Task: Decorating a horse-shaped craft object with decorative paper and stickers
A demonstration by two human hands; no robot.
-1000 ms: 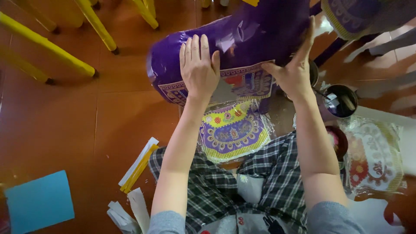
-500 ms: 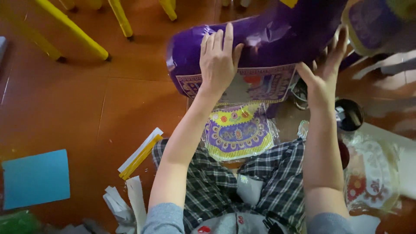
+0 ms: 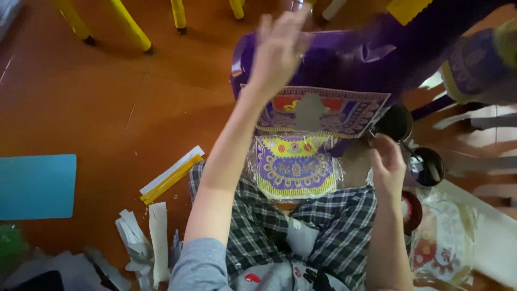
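The left hand [image 3: 280, 51] lies flat on the near side of a big purple paper figure [image 3: 344, 59], with the fingers spread wide and holding nothing; the hand is blurred. The figure stands on the orange floor [image 3: 107, 108], far from the person's checked lap [image 3: 323, 221]. A patterned paper panel [image 3: 323, 110] hangs on its near side. The right hand [image 3: 389, 164] is lower, at the right, just beside a black round cup [image 3: 396, 123], the fingers loosely bent and empty. A purple and yellow decorated piece [image 3: 295, 166] in clear wrap rests on the lap.
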